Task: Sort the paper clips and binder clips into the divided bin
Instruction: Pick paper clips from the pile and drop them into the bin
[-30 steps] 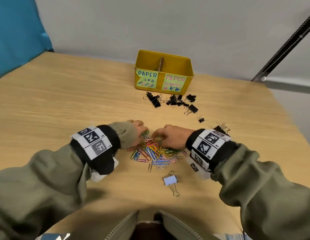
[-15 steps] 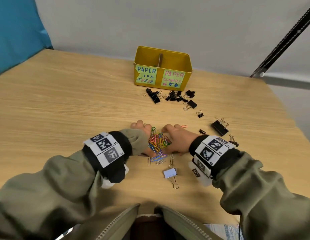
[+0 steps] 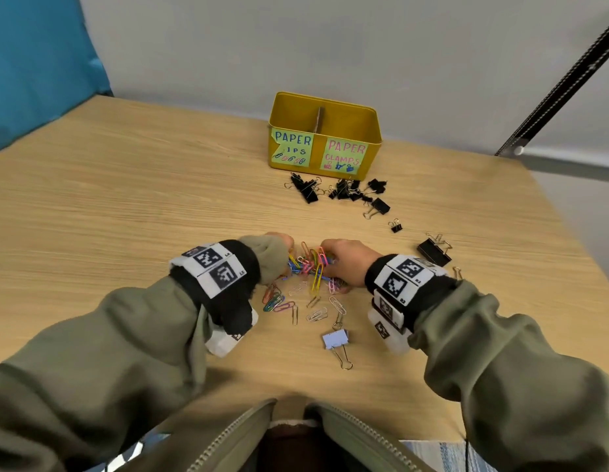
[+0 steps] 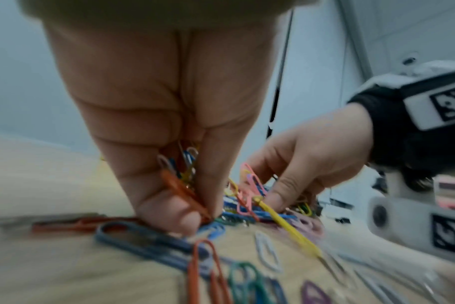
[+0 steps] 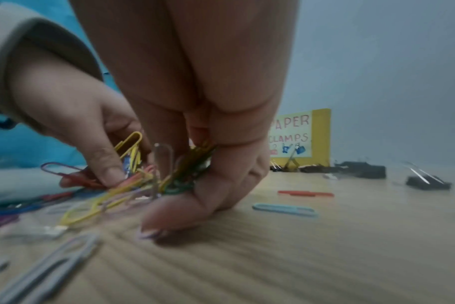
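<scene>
A heap of coloured paper clips [image 3: 308, 267] lies mid-table between my two hands. My left hand [image 3: 279, 248] pinches a bunch of clips [image 4: 181, 170] between thumb and fingers. My right hand [image 3: 344, 262] also grips a bunch [image 5: 192, 162], fingertips on the wood. Loose clips [image 3: 296, 304] lie scattered nearer to me. The yellow divided bin [image 3: 325, 137] stands at the back, labelled for paper clips on the left and clamps on the right. Black binder clips [image 3: 340, 190] lie in front of it.
A pale blue binder clip [image 3: 335, 340] lies close to me. A large black binder clip [image 3: 432, 252] and a small one [image 3: 395, 226] sit to the right. A red clip [image 5: 305, 193] and a light blue clip [image 5: 285, 209] lie right of my right hand.
Both hands have drawn the clip heap together, closed on bunches of it and started to lift. Several clips have been left behind on the wood nearer to me.
</scene>
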`<action>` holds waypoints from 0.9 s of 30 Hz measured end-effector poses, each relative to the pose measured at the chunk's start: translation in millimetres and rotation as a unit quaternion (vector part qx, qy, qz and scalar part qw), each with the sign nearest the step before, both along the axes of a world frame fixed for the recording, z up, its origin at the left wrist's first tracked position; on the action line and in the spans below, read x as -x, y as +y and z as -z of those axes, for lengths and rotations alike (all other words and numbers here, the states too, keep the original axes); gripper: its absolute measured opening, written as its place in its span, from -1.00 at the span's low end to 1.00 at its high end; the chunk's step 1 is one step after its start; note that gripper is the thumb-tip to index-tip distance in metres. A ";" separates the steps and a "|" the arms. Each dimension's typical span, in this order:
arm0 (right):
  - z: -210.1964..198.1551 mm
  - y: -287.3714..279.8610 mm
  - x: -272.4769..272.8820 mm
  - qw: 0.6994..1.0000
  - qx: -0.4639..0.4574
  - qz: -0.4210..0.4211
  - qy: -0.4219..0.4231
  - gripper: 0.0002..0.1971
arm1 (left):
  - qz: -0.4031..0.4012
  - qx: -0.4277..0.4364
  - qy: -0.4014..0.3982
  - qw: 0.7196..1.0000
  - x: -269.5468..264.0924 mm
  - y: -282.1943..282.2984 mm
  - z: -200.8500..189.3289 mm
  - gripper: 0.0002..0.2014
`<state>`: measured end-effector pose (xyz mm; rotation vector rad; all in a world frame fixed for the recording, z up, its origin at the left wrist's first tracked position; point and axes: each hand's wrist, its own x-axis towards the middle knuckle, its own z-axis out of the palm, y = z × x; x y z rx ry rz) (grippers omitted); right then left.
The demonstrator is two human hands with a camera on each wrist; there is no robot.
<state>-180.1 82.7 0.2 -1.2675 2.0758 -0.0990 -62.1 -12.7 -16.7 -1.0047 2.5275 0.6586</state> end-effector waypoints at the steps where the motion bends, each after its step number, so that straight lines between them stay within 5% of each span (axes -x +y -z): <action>1: 1.9 0.1 5.3 0.998 0.003 0.039 -0.041 -0.87 | -0.017 -0.011 0.016 1.000 -3.5 -4.0 0.7 -0.65; 6: 2.7 1.9 31.8 0.948 0.046 0.170 -0.266 -0.77 | -0.113 -0.132 0.125 0.977 -6.4 -31.0 4.6 -0.73; 10: -13.0 -7.9 47.1 0.924 0.071 0.178 -0.331 -0.75 | -0.141 -0.245 0.191 0.940 -0.1 -47.2 -7.7 -0.90; 14: -46.1 -30.2 59.4 0.908 0.113 0.161 -0.371 -0.76 | -0.171 -0.332 0.282 0.884 11.5 -60.8 -38.2 -0.79; 22: -121.1 -115.0 76.2 0.866 0.261 0.155 -0.398 -0.75 | -0.230 -0.268 0.430 0.831 65.8 -123.2 -101.0 -0.72; 27: -125.1 -179.3 74.1 0.860 0.304 0.239 -0.333 -0.72 | -0.272 -0.137 0.418 0.856 104.1 -171.4 -101.5 -0.70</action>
